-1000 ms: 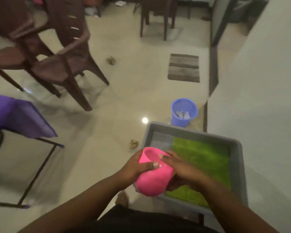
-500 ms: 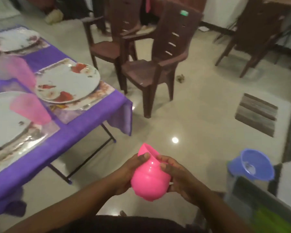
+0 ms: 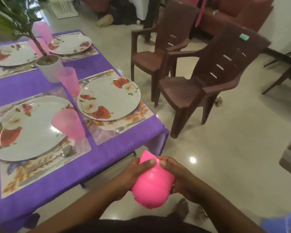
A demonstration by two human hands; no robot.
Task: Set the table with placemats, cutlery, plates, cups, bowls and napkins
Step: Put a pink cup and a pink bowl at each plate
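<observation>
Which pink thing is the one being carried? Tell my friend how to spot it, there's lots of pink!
Find the purple table, then look off its near corner, above the shiny floor. Two hands, left hand and right hand, hold a pink bowl stack between them. Unlike the see-through pink cups standing by the plates, it is solid bright pink, rounded, and in the air.

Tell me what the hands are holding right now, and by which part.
Both hands hold stacked pink bowls by the sides: left hand on the left wall, thumb near the rim; right hand around the right wall.
</observation>
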